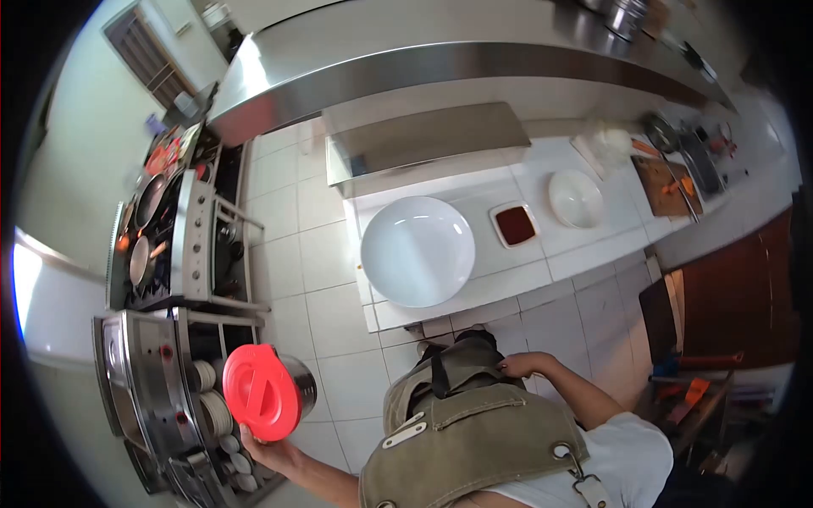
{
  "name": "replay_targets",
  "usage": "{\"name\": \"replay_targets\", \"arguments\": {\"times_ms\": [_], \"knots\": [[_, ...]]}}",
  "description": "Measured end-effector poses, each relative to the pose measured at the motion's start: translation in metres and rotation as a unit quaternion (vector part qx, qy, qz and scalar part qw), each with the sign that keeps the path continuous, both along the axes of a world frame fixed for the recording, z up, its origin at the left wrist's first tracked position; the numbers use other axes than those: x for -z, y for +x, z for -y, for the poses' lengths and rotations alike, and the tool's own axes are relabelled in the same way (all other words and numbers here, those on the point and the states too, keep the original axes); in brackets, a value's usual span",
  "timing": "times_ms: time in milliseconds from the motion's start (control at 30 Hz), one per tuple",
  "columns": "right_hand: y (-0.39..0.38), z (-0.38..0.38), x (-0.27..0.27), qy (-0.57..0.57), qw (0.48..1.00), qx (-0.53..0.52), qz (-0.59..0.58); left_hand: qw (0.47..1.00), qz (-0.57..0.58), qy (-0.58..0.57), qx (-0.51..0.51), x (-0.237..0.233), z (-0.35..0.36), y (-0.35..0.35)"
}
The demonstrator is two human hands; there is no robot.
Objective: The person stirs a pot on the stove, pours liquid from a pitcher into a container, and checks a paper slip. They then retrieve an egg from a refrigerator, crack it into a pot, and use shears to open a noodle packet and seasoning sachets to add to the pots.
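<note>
My left hand (258, 447) holds a round steel container with a red lid (262, 392) from below, at the lower left, in front of a steel rack. My right hand (527, 365) rests against the top of my olive apron (474, 423), fingers bent, with nothing in it. Ahead of me, on the white tiled counter (508, 279), lies a large white bowl (417, 250). To its right are a small square dish of dark red sauce (515, 224) and a smaller white bowl (576, 199).
A stove with pans (148, 233) stands at the left, under a steel hood (406, 63). The steel rack (207, 411) below it holds stacked plates and bowls. A wooden cutting board (665, 182) lies at the far right of the counter. White floor tiles separate stove and counter.
</note>
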State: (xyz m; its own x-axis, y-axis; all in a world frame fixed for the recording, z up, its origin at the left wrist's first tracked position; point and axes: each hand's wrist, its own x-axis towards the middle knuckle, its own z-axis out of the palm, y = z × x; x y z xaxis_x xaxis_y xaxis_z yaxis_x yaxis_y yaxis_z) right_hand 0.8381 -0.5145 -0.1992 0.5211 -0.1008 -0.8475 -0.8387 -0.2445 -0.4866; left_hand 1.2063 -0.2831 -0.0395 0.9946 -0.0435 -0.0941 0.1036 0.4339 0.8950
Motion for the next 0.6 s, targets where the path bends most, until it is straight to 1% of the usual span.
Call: {"name": "replay_targets", "arguments": {"times_ms": [67, 100, 133, 167, 200, 233, 267, 300, 333, 367, 400, 433, 467, 500, 533, 600], "knots": [[-0.009, 0.005, 0.025, 0.051, 0.997, -0.004, -0.065, 0.999, -0.010, 0.001, -0.032, 0.012, -0.018, 0.002], [-0.009, 0.007, 0.011, 0.044, 0.998, 0.005, -0.037, 1.000, 0.000, -0.018, -0.002, 0.019, -0.029, 0.004], [-0.008, 0.011, 0.009, 0.043, 0.998, -0.014, -0.035, 0.999, 0.012, -0.036, 0.029, 0.022, -0.039, 0.001], [-0.008, 0.017, 0.008, 0.039, 0.998, -0.036, -0.035, 0.999, -0.009, -0.039, -0.027, 0.019, -0.035, -0.006], [-0.010, 0.024, 0.009, 0.035, 0.997, -0.058, -0.035, 0.998, -0.007, -0.042, -0.048, 0.021, -0.042, -0.009], [-0.013, 0.031, 0.021, 0.024, 0.995, -0.094, -0.033, 0.997, 0.014, -0.074, 0.000, 0.025, -0.051, -0.012], [-0.009, 0.037, 0.021, 0.020, 0.993, -0.116, -0.032, 0.993, 0.036, -0.105, 0.047, 0.014, -0.048, -0.020], [-0.004, 0.044, 0.021, 0.010, 0.988, -0.147, -0.054, 0.987, -0.009, -0.113, -0.109, 0.007, -0.032, -0.028], [0.001, 0.051, 0.020, 0.000, 0.981, -0.178, -0.076, 0.984, -0.006, -0.117, -0.131, 0.003, -0.032, -0.033], [0.008, 0.052, 0.010, -0.011, 0.981, -0.188, -0.054, 0.979, -0.016, -0.132, -0.153, 0.000, -0.036, -0.038], [0.009, 0.052, 0.017, -0.016, 0.976, -0.210, -0.053, 0.973, -0.026, -0.146, -0.175, -0.004, -0.039, -0.044], [0.005, 0.049, 0.029, -0.052, 0.982, -0.178, 0.020, 0.963, -0.037, -0.145, -0.226, -0.012, -0.038, -0.050], [0.006, 0.048, 0.031, -0.084, 0.982, -0.144, 0.094, 0.957, -0.033, -0.148, -0.248, -0.013, -0.047, -0.057], [0.014, 0.048, 0.035, -0.084, 0.984, -0.152, 0.032, 0.961, -0.013, -0.153, -0.231, -0.013, -0.057, -0.062], [0.021, 0.045, 0.030, -0.085, 0.981, -0.172, 0.036, 0.964, 0.008, -0.156, -0.214, -0.015, -0.065, -0.068], [0.032, 0.040, 0.021, -0.075, 0.987, -0.125, 0.071, 0.959, 0.023, -0.147, -0.243, -0.026, -0.074, -0.082]]}}
